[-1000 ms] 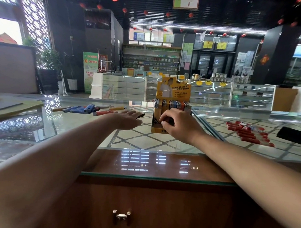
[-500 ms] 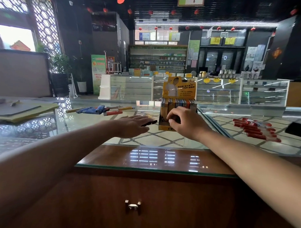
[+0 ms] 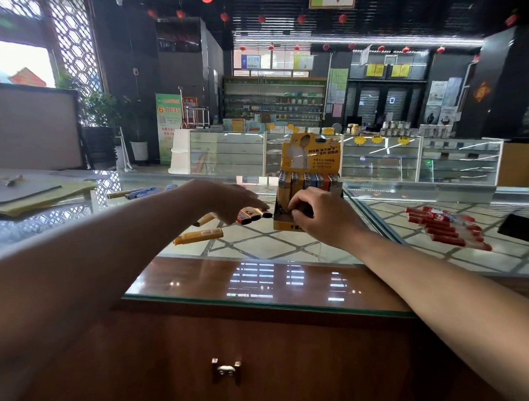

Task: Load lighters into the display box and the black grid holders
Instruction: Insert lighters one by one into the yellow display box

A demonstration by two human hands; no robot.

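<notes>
Since half a second ago the left hand [image 3: 227, 198] has lifted a little off the glass counter [image 3: 259, 248]. Two yellow lighters [image 3: 198, 236] now show on the glass below it, at about 7 o'clock from the hand. Its fingers are stretched out almost straight and look blurry. An orange lighter [image 3: 249, 215] with a black end lies right under the fingertips, but it is too blurry to tell if they touch it. The yellow display box [image 3: 283, 224] stands up straight on the glass at 12 o'clock from the person. It is just on the 3 o'clock side of the left hand, in the same place as before. A row of lighters [image 3: 309, 180] stands upright in the back part of the box, under a tall yellow card [image 3: 311, 152]. The right hand [image 3: 321, 218] is at the front of the box, with its fingers curled round the low front part. What they pinch there is hidden. A pile of red lighters [image 3: 447, 230] lies flat on the glass at 2 o'clock, well apart from the box. A flat black thing [image 3: 519, 229] lies just past them at 3 o'clock. Some blue lighters [image 3: 146, 192] lie far off at 10 o'clock, near a stack of papers [image 3: 32, 193]. A small metal handle [image 3: 226, 370] sits on the wooden front at 6 o'clock.
</notes>
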